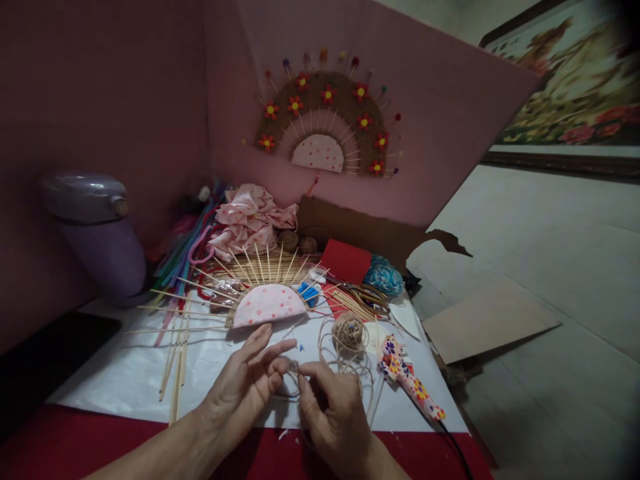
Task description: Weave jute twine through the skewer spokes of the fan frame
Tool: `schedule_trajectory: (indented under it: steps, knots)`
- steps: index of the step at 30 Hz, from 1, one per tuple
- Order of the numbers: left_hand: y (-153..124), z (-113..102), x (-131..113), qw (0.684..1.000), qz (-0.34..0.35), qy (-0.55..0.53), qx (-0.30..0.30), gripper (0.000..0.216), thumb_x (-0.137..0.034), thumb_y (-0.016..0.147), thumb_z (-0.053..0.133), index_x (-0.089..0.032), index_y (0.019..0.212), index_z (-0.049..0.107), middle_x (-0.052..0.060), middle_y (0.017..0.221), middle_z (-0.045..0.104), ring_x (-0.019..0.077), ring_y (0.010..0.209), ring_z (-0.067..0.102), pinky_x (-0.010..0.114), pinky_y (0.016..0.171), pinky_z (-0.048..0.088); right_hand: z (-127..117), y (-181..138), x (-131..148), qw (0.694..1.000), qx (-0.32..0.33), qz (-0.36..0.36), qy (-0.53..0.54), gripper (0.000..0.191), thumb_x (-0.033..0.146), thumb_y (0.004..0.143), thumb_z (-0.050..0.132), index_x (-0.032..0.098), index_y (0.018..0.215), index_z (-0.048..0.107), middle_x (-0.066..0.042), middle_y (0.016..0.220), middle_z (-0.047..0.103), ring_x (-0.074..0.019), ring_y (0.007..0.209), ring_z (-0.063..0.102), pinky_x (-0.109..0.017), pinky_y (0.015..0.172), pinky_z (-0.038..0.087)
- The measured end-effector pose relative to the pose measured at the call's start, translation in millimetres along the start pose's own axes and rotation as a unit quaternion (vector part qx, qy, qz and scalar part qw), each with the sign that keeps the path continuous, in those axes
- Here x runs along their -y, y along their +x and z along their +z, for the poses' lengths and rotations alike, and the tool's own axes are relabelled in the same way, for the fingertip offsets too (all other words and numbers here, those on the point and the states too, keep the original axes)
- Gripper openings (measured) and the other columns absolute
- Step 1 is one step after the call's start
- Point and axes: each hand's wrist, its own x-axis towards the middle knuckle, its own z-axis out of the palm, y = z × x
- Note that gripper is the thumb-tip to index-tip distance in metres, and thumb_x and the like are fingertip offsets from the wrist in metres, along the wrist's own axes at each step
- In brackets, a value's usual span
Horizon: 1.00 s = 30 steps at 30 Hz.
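Close to the table's front, my right hand pinches thin brown twine between thumb and forefinger. My left hand meets it there, its lower fingers curled at the small loop of twine, while its upper fingers stay apart. Just beyond my hands lies a half-round piece covered in pink dotted cloth, with thin wooden sticks fanning out from its curved edge. A ball of twine sits to the right, loose strands trailing around it. The exact grip of my left fingertips is partly hidden.
A flower-patterned glue gun with a cord lies at right. Behind are scissors, blue yarn, red sheet and crumpled pink cloth. A purple flask stands left. A decorated fan shape is on the upright pink board.
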Motion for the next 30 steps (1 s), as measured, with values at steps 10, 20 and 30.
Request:
schedule_trajectory:
  steps: [10, 20, 30]
  knots:
    - [5.8, 2.3, -8.8, 0.998, 0.048, -0.032, -0.001, 0.012, -0.008, 0.082, 0.053, -0.014, 0.091, 0.057, 0.008, 0.102, 0.061, 0.0232, 0.088, 0.067, 0.022, 0.051, 0.055, 1.2, -0.8, -0.3, 1.000, -0.007, -0.003, -0.008, 0.017, 0.012, 0.084, 0.045, 0.016, 0.093, 0.058, 0.004, 0.054, 0.051, -0.0090, 0.042, 0.044, -0.023, 0.048, 0.028]
    - [15.9, 1.9, -24.3, 0.994, 0.083, -0.066, -0.010, 0.006, -0.008, 0.083, 0.054, -0.013, 0.083, 0.058, 0.007, 0.077, 0.067, 0.0185, 0.064, 0.068, 0.017, 0.039, 0.049, 1.8, -1.0, 0.0, 0.999, -0.016, -0.020, -0.024, 0.015, 0.013, 0.084, 0.045, 0.015, 0.091, 0.058, 0.003, 0.055, 0.052, -0.0099, 0.044, 0.047, -0.024, 0.049, 0.029]
    - [21.7, 4.7, -18.0, 0.996, 0.088, 0.024, 0.022, 0.005, -0.012, 0.077, 0.062, -0.012, 0.080, 0.058, 0.003, 0.063, 0.063, 0.0102, 0.045, 0.056, 0.017, 0.037, 0.043, 0.8, 1.1, -5.7, 0.999, -0.037, 0.018, -0.007, 0.014, 0.015, 0.084, 0.046, 0.015, 0.088, 0.059, 0.005, 0.052, 0.045, -0.0085, 0.041, 0.041, -0.023, 0.046, 0.027]
